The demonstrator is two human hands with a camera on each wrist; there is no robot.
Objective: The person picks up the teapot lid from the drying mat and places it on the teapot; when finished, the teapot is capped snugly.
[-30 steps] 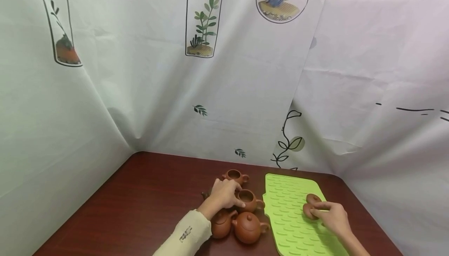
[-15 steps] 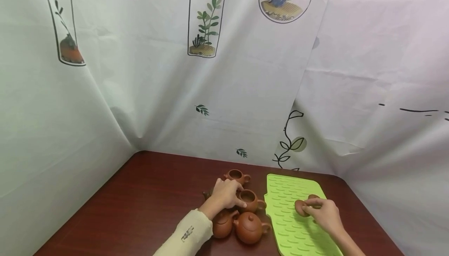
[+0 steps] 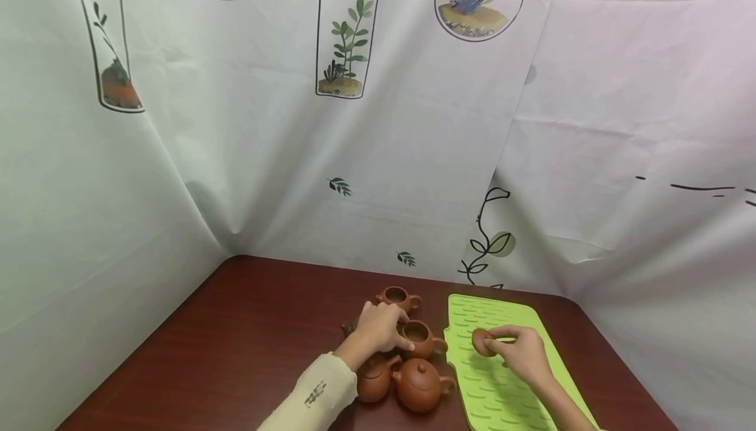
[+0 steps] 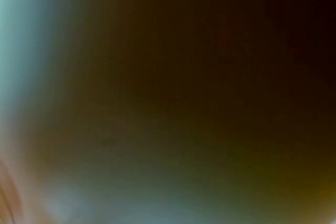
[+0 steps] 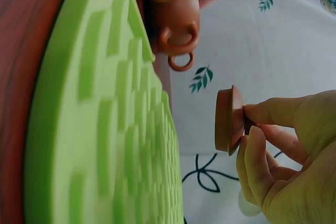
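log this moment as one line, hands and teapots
left hand: holds lidless teapot | right hand: pinches lid above green mat | lidded teapot: nearer the person

The dark red table [image 3: 248,346] carries a green ridged mat [image 3: 475,385] on the right. Left of it stand, all brown, a far open teapot [image 3: 404,304], a middle open teapot [image 3: 422,351], a near lidded teapot [image 3: 418,390] and, left of that, another teapot [image 3: 373,384].

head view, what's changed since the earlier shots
The right hand has carried the pinched lid left across the mat, toward the nearer open pot. Unchanged: the left hand holding that pot, and the other pots in place.
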